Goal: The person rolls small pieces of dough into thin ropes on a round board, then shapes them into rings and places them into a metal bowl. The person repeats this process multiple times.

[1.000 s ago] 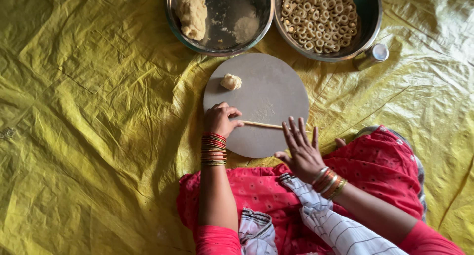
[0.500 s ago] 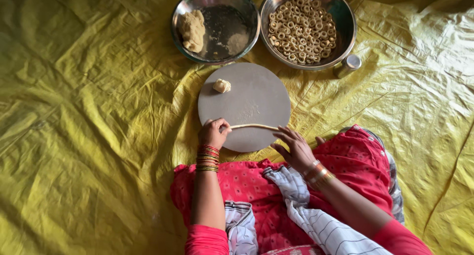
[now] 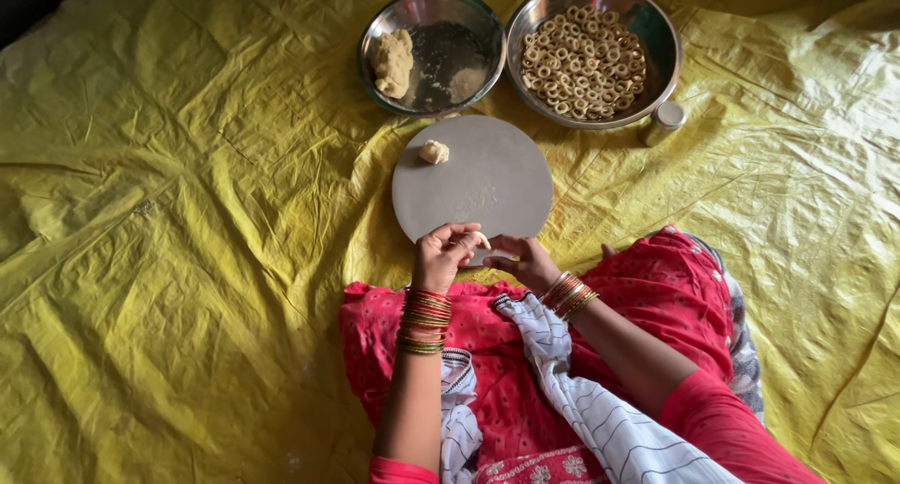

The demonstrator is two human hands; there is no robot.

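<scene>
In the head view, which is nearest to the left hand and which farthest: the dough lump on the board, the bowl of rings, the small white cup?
From the left hand:
1. Dough lump, straight ahead on the board's far edge.
2. Bowl of rings, ahead and to the right.
3. White cup, far right beside that bowl; close to the bowl in rank.

1. A steel bowl with a dough lump sits ahead of me.
2. Beside it, a second bowl is full of dough rings.
3. A small steel cup touches it.
4. A yellow sheet covers the floor.
</scene>
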